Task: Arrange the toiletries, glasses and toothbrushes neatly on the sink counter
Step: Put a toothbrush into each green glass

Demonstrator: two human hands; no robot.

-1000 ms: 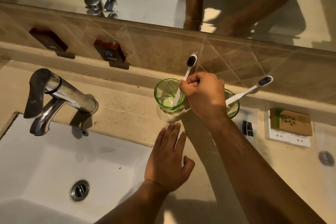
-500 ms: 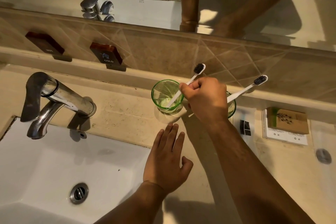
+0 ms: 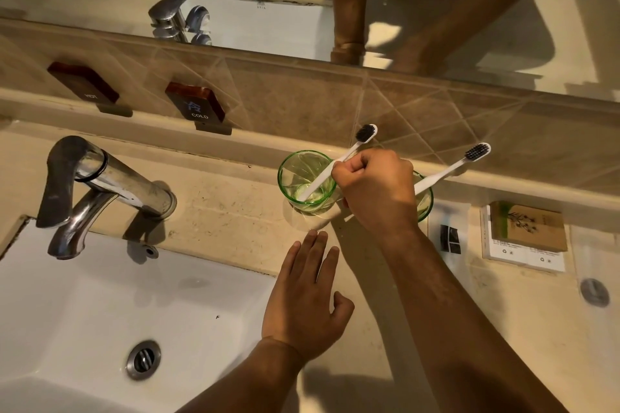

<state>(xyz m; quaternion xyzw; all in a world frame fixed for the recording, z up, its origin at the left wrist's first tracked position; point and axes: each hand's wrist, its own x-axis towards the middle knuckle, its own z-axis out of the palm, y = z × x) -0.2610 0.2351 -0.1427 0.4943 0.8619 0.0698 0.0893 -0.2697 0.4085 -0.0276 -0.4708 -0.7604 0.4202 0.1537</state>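
Note:
Two green glasses stand side by side at the back of the counter. The left glass (image 3: 303,183) holds a white toothbrush (image 3: 352,149) with black bristles, leaning right, and my right hand (image 3: 377,189) is closed around its handle above the rim. The right glass (image 3: 424,199) is mostly hidden behind that hand; a second white toothbrush (image 3: 451,168) leans out of it to the right. My left hand (image 3: 307,298) lies flat on the counter in front of the glasses, fingers spread, holding nothing.
A white basin (image 3: 84,318) with a chrome faucet (image 3: 90,188) fills the left. Brown HOT (image 3: 84,82) and COLD (image 3: 196,104) plaques lean on the tiled backsplash. A brown soap box (image 3: 528,226) on white packets lies at the right, beside a small dark packet (image 3: 449,238) and a metal disc (image 3: 594,292).
My right hand has tilted the left toothbrush from nearly upright to leaning right inside the glass. My left hand has stayed flat on the counter.

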